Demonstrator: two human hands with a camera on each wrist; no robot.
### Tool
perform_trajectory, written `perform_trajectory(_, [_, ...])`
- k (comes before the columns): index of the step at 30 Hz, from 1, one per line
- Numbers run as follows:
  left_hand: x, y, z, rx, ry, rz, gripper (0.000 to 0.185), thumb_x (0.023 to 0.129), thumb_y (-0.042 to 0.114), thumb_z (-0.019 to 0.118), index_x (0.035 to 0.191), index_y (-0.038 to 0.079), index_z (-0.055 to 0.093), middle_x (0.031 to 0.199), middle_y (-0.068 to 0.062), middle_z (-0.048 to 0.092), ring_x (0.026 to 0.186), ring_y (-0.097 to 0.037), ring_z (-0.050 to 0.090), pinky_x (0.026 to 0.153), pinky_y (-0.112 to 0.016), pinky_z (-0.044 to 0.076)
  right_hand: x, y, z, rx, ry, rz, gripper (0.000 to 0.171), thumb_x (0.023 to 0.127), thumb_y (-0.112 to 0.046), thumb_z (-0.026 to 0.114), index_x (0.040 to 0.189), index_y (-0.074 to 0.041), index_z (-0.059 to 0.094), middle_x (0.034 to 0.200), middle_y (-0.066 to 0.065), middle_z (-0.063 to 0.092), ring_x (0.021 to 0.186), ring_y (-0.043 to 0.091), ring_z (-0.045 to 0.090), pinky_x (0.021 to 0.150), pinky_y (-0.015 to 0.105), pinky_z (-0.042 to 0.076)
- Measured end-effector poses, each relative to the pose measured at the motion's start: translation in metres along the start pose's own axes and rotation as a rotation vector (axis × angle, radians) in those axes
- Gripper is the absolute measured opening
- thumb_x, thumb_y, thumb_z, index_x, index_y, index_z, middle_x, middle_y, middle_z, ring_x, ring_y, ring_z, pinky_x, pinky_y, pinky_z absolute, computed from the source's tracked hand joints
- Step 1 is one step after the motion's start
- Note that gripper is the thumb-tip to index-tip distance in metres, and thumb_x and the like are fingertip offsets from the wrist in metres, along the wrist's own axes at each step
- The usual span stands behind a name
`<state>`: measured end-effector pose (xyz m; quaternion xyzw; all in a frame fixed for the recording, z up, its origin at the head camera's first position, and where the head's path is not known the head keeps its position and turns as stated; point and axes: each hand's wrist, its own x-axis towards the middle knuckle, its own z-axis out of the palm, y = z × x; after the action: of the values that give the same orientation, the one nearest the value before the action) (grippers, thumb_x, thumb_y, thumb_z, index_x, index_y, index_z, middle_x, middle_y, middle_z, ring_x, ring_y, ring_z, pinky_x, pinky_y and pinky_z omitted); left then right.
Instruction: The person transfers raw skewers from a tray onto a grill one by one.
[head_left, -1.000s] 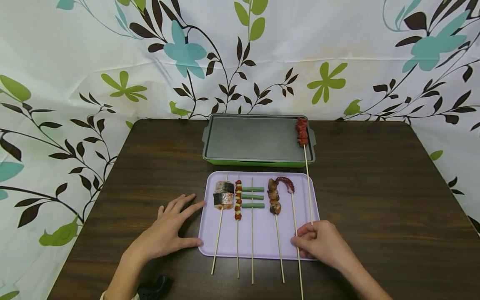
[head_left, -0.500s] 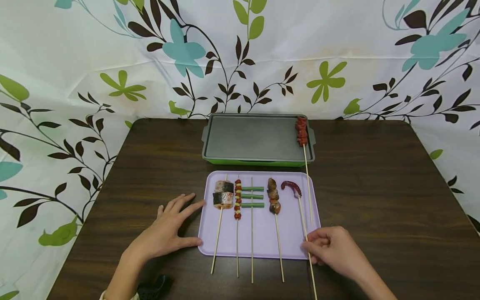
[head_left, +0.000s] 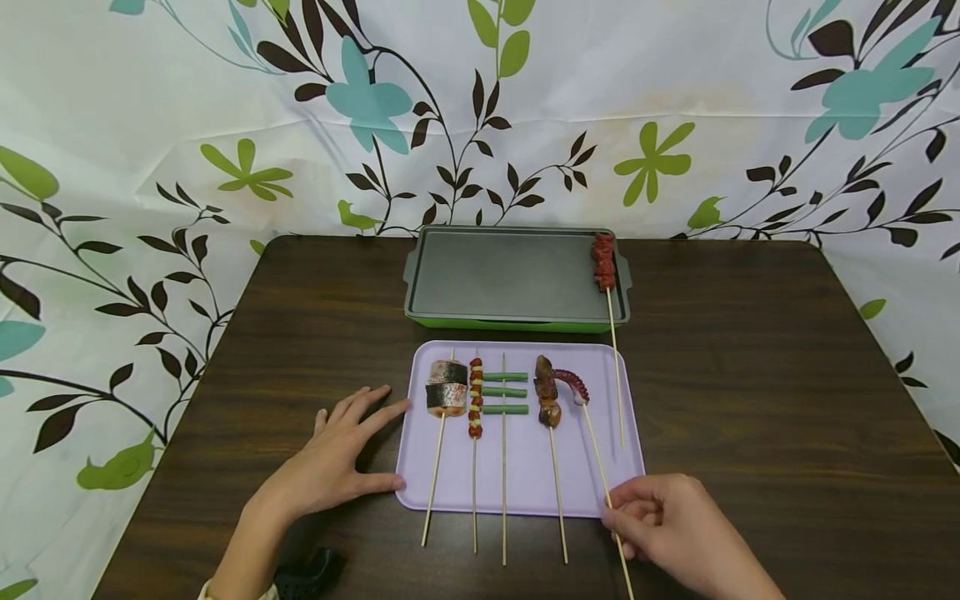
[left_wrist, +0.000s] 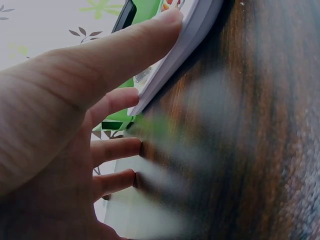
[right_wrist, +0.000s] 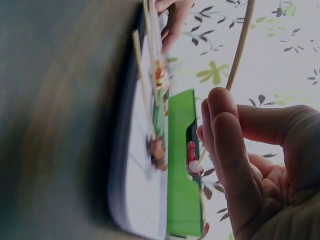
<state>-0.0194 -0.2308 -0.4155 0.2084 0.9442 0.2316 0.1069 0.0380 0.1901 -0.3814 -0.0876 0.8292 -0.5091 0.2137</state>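
My right hand pinches the stick of an octopus tentacle skewer over the right side of a lilac tray. The curled tentacle end overlaps a mushroom-like brown skewer in the head view. In the right wrist view, thumb and fingers close on the stick. My left hand lies at the tray's left edge, fingers spread, with thumb and index fingertip on the rim. Also on the tray are a fish skewer, a red-and-yellow skewer and a green-stalk skewer.
Behind the tray stands a green grill with a flat grey plate. A red meat skewer lies at its right end, its stick reaching over the tray. A black object sits by my left forearm. A patterned cloth hangs behind the table.
The tentacle skewer first shifted right, then its tip swung back left toward the brown skewer. My right hand moved right and nearer to me. The left hand stayed put.
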Motion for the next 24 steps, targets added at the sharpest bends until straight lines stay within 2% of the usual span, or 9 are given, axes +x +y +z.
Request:
perform_trajectory(3, [0.000, 0.000, 0.000, -0.002, 0.000, 0.003, 0.092, 0.073, 0.064, 0.076, 0.151, 0.032, 0.039, 0.157, -0.009, 0.028, 0.144, -0.040, 0.019, 0.094, -0.083, 0.011, 0.000, -0.006, 0.002, -0.005, -0.015, -0.068, 0.010, 0.089, -0.010, 0.072, 0.091, -0.001, 0.069, 0.066, -0.007, 0.066, 0.053, 0.007, 0.061, 0.054, 0.026, 0.052])
perform_trajectory(6, [0.000, 0.000, 0.000, -0.001, 0.002, 0.004, 0.092, 0.073, 0.064, 0.075, 0.151, 0.032, 0.039, 0.157, -0.009, 0.028, 0.144, -0.040, 0.019, 0.094, -0.083, 0.011, 0.002, -0.012, 0.003, -0.028, 0.004, -0.145, 0.001, 0.088, -0.007, 0.072, 0.089, -0.006, 0.071, 0.064, -0.011, 0.064, 0.051, 0.005, 0.060, 0.048, 0.025, 0.049])
perform_trajectory(8, [0.000, 0.000, 0.000, 0.002, 0.002, 0.004, 0.092, 0.073, 0.065, 0.075, 0.151, 0.032, 0.039, 0.157, -0.009, 0.028, 0.144, -0.041, 0.019, 0.094, -0.083, 0.012, 0.006, -0.017, 0.002, -0.034, 0.026, -0.169, 0.004, 0.088, -0.004, 0.072, 0.087, -0.009, 0.071, 0.064, -0.012, 0.064, 0.051, 0.005, 0.060, 0.045, 0.025, 0.048])
perform_trajectory(11, [-0.001, 0.001, 0.000, 0.001, 0.002, 0.003, 0.092, 0.073, 0.064, 0.075, 0.151, 0.032, 0.039, 0.157, -0.010, 0.028, 0.143, -0.041, 0.019, 0.094, -0.083, 0.012, 0.015, -0.024, -0.003, -0.026, 0.048, -0.136, 0.002, 0.088, -0.008, 0.073, 0.087, -0.007, 0.072, 0.064, -0.010, 0.064, 0.052, 0.007, 0.062, 0.045, 0.025, 0.048])
perform_trajectory(17, [-0.001, 0.001, -0.001, 0.001, 0.007, 0.001, 0.092, 0.073, 0.063, 0.076, 0.151, 0.032, 0.039, 0.157, -0.010, 0.028, 0.143, -0.041, 0.020, 0.094, -0.083, 0.012, 0.040, -0.040, -0.022, 0.018, 0.115, -0.016, 0.017, 0.086, -0.011, 0.076, 0.092, 0.005, 0.071, 0.068, 0.003, 0.068, 0.056, 0.016, 0.065, 0.053, 0.031, 0.055])
perform_trajectory(20, [-0.002, 0.001, 0.000, 0.000, 0.002, -0.003, 0.092, 0.073, 0.063, 0.076, 0.151, 0.032, 0.039, 0.157, -0.010, 0.028, 0.143, -0.040, 0.019, 0.093, -0.083, 0.012, 0.056, -0.043, -0.034, 0.012, 0.167, 0.000, 0.019, 0.085, -0.008, 0.076, 0.094, 0.008, 0.070, 0.070, 0.008, 0.069, 0.057, 0.019, 0.066, 0.055, 0.032, 0.056])
perform_trajectory(24, [-0.001, 0.001, 0.000, -0.004, -0.004, -0.005, 0.092, 0.073, 0.063, 0.076, 0.152, 0.033, 0.038, 0.157, -0.010, 0.027, 0.144, -0.038, 0.019, 0.094, -0.083, 0.011, 0.076, -0.042, -0.050, -0.036, 0.220, -0.024, 0.020, 0.086, -0.007, 0.075, 0.097, 0.009, 0.069, 0.072, 0.010, 0.070, 0.058, 0.019, 0.066, 0.055, 0.030, 0.057])
